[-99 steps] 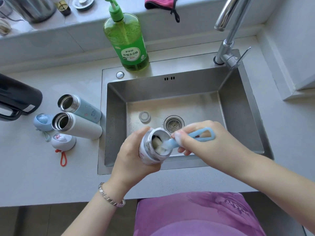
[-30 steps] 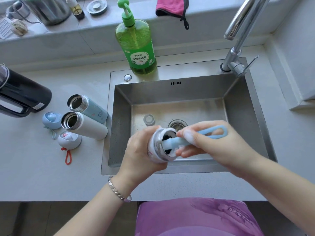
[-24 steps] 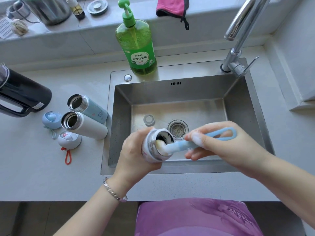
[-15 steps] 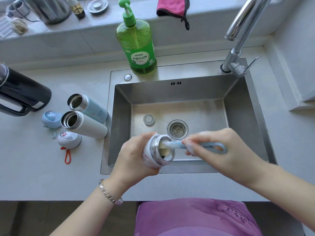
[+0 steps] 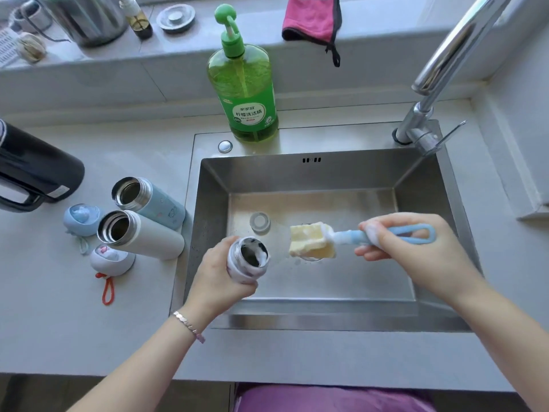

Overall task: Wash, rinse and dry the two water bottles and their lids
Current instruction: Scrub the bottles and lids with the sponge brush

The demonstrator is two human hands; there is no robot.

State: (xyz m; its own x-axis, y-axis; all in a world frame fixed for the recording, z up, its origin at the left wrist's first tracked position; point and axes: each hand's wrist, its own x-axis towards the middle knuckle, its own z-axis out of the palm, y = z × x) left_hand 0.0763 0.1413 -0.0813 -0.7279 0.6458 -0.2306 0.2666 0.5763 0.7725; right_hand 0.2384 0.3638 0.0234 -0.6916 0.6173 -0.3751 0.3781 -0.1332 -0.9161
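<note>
— Yellow sponge brush (image 5: 312,240) came out of the bottle (image 5: 248,258) half a second back; right hand (image 5: 416,254) stayed curled round its blue handle (image 5: 399,231).
— Left hand (image 5: 215,282) kept gripping that sudsy bottle over the sink (image 5: 297,176). Inside looked scrubbed; rinsing seemed next.

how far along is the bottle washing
Looks done: soaping the held bottle, suds ring its mouth. In hand: the left hand grips it over the sink; the right hand holds the sponge brush clear of it. Left: rinsing and drying it; the blue bottle, white bottle, blue lid and white lid on the counter show no suds.
</note>
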